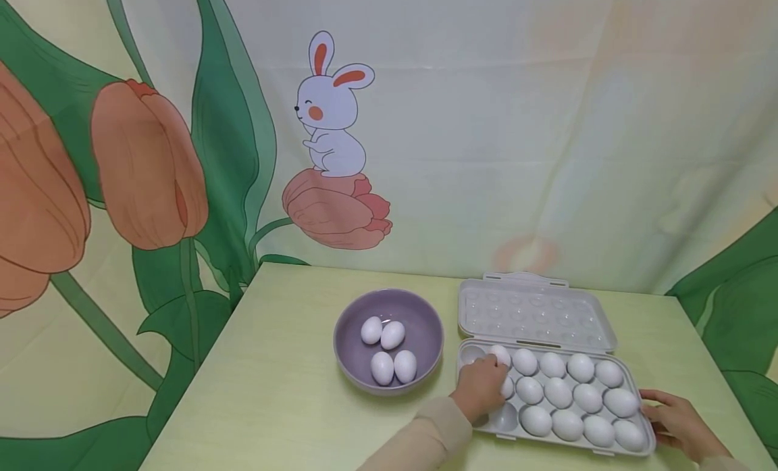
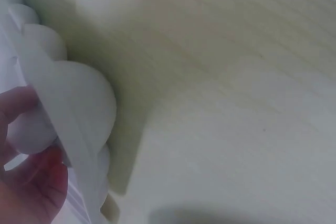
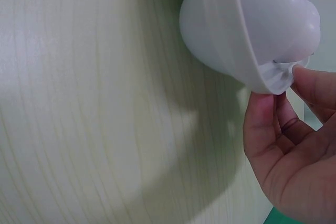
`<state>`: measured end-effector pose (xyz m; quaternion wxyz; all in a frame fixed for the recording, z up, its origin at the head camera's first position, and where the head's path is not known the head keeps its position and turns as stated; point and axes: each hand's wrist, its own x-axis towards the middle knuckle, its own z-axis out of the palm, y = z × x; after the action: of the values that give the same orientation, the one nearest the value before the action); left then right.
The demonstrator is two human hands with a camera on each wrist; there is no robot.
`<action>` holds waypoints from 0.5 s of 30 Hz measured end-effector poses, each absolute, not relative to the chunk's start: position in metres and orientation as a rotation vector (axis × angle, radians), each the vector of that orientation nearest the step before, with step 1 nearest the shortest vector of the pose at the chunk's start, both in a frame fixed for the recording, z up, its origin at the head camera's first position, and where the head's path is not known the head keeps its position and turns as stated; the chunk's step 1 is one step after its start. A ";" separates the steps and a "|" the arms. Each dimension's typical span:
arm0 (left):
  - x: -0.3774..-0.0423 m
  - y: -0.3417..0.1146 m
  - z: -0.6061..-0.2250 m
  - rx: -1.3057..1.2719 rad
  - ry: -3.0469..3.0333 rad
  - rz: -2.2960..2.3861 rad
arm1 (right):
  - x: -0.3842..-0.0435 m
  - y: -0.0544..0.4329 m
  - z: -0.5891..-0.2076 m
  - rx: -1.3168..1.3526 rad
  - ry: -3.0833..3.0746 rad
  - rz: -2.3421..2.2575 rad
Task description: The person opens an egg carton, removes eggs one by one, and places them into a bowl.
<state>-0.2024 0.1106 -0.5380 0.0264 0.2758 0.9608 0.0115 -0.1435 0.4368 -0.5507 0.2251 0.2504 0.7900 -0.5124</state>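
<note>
the left hand (image 1: 480, 390) has an egg (image 2: 32, 132) pinched between thumb and finger at the carton (image 1: 506, 417); the right hand (image 1: 677, 420) clamps the carton's end. more eggs (image 1: 558, 392) sit between the hands, the lid (image 1: 535, 312) lies beyond, and a bowl (image 1: 427, 329) stands left of both.

head bright | wrist views dimmer, left hazy | soft shadows on table (image 3: 68, 103)

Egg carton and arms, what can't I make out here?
Head view: part of the carton, hidden by the left hand.
Head view: most of the right sleeve, past the bottom edge.
Left wrist view: most of the carton, past the left edge.
Right wrist view: most of it, past the top edge.
</note>
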 end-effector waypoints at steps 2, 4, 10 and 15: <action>-0.202 0.111 -0.538 0.847 2.985 0.023 | -0.144 0.436 -0.550 0.691 2.180 -1.410; -0.202 0.111 -0.538 0.844 2.995 0.025 | -0.144 0.436 -0.550 0.690 2.180 -1.410; -0.205 0.111 -0.537 0.861 2.980 0.176 | -0.143 0.435 -0.549 0.692 2.168 -1.410; -0.214 0.110 -0.523 0.813 2.913 0.466 | -0.144 0.435 -0.549 0.703 2.157 -1.397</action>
<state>-0.2135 0.1099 -0.5228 0.0407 0.2655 0.9512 0.1521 -0.1440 0.4354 -0.5486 0.2363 0.2563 0.7867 -0.5095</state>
